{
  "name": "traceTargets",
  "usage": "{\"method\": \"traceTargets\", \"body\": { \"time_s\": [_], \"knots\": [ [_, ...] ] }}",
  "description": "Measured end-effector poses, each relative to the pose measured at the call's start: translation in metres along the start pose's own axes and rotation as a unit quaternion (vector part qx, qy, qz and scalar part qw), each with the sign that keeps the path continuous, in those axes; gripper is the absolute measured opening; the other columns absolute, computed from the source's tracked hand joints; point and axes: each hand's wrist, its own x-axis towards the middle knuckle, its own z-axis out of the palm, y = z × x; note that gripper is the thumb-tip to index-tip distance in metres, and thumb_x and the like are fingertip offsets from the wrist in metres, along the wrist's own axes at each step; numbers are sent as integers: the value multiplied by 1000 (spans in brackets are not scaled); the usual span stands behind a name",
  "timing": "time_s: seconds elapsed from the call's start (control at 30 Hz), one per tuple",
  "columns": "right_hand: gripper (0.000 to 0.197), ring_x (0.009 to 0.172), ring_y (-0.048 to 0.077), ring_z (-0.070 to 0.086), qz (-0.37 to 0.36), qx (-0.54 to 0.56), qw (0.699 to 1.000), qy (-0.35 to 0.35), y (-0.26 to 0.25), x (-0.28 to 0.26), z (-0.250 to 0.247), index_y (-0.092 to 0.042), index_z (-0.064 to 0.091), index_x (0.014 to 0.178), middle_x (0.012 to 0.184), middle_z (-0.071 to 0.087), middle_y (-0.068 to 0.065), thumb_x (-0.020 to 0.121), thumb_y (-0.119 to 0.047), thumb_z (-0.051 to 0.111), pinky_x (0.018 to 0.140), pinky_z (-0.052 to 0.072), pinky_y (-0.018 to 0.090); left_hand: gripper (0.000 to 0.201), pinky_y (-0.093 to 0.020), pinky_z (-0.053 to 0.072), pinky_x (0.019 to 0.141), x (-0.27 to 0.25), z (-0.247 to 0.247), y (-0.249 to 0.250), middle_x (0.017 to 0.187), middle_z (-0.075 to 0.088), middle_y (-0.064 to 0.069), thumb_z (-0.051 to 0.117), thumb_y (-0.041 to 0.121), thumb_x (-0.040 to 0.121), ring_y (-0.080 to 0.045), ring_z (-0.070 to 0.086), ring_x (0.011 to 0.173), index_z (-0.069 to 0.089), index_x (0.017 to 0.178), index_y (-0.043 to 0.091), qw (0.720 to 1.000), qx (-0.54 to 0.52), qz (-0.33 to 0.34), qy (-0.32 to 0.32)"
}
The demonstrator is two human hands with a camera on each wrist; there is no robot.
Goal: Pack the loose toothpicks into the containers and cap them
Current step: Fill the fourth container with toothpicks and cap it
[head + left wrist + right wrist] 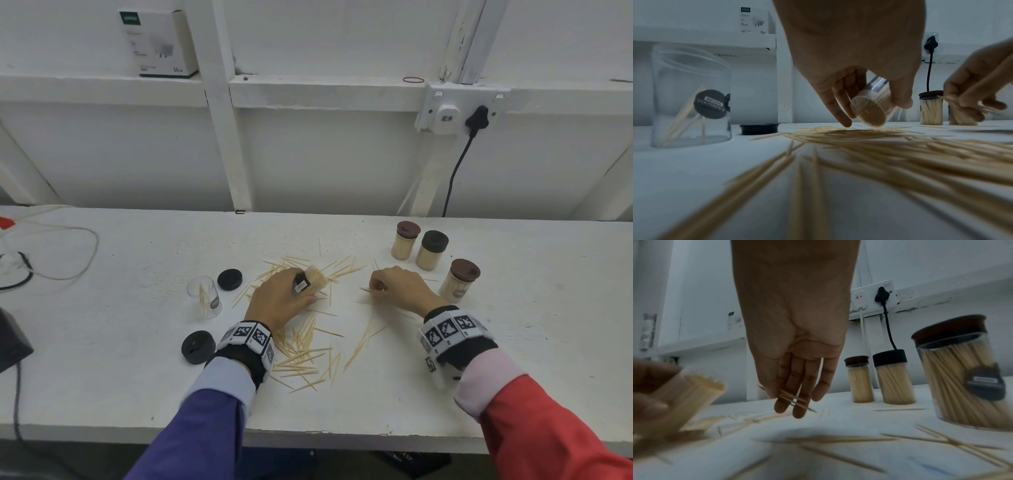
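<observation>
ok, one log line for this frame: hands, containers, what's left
left hand: holds tilted full container | right hand: pinches few toothpicks | capped: three | open: one, near-empty | loose toothpicks: many on table

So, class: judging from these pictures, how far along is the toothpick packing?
Done: three capped containers, full, stand at the right. In hand: the left hand tilts a nearly full open container, while the right hand pinches a few toothpicks. Left: many loose toothpicks on the table, a near-empty container, and two black caps lying off.
</observation>
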Motion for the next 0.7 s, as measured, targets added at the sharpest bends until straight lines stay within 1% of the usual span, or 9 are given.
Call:
{"method": "traceTargets", "body": {
  "time_s": [0.07, 0.17, 0.23, 0.3, 0.4, 0.47, 0.53, 0.63, 0.7],
  "knots": [
    [6, 81, 15, 59, -6, 67, 998, 18, -3, 4, -4, -22, 61, 88, 87, 65, -9, 92, -21, 56, 64, 41, 28, 39, -39, 49, 84, 0, 0, -1, 105, 61, 9, 69, 46, 82, -14, 57, 96, 57, 112, 26, 1000, 2, 2, -2],
    [8, 76, 10, 60, -43, 167, 984, 38, -12, 9, -12, -24, 60, 85, 80, 66, -12, 92, -20, 59, 72, 48, 35, 41, -38, 49, 85, 0, 1, -1, 105, 61, 10, 70, 47, 81, -13, 57, 96, 56, 113, 26, 1000, 2, 6, -11],
    [10, 75, 11, 59, -65, 181, 981, 39, -22, 13, -16, -24, 60, 85, 81, 65, -12, 92, -18, 60, 74, 49, 37, 43, -38, 49, 85, 1, 2, -1, 105, 62, 9, 70, 47, 80, -13, 57, 96, 56, 114, 25, 1000, 0, 16, -20],
    [8, 77, 11, 57, -75, 155, 984, 41, -32, 17, -19, -23, 62, 88, 86, 64, -11, 93, -17, 61, 73, 48, 34, 45, -38, 50, 85, 1, 2, 0, 106, 62, 8, 70, 48, 80, -13, 58, 96, 57, 115, 24, 999, -3, 29, -27],
    [6, 79, 8, 54, -85, 135, 984, 82, -47, 23, -20, -19, 70, 92, 89, 65, -10, 91, -17, 64, 68, 43, 27, 48, -36, 50, 85, 0, 3, -1, 109, 63, 8, 70, 49, 80, -12, 58, 97, 56, 118, 23, 998, -7, 42, -35],
    [7, 77, 7, 53, -92, 151, 979, 99, -55, 27, -22, -15, 74, 91, 87, 65, -7, 88, -14, 68, 65, 39, 20, 50, -32, 49, 84, 0, 3, -1, 111, 63, 8, 70, 48, 81, -12, 58, 99, 55, 122, 23, 998, -8, 50, -41],
    [7, 76, 8, 52, -100, 145, 979, 99, -63, 30, -23, -12, 77, 90, 84, 64, -4, 83, -12, 73, 63, 35, 17, 52, -26, 46, 82, 0, 3, 0, 113, 63, 9, 71, 46, 82, -9, 57, 98, 54, 125, 22, 998, -13, 55, -40],
    [13, 72, 10, 56, -91, 147, 979, 107, -70, 33, -24, -7, 76, 91, 86, 69, 3, 78, -8, 78, 62, 37, 15, 53, -14, 39, 74, 1, 4, 0, 113, 61, 11, 71, 45, 82, -5, 54, 95, 53, 127, 22, 997, -20, 60, -39],
    [15, 72, 14, 62, -87, 166, 975, 119, -73, 35, -23, -5, 75, 91, 87, 72, 7, 77, -5, 78, 65, 42, 16, 52, -11, 37, 71, 1, 4, -1, 112, 62, 11, 71, 45, 82, -4, 54, 92, 54, 126, 22, 997, -22, 62, -39]
  ]
}}
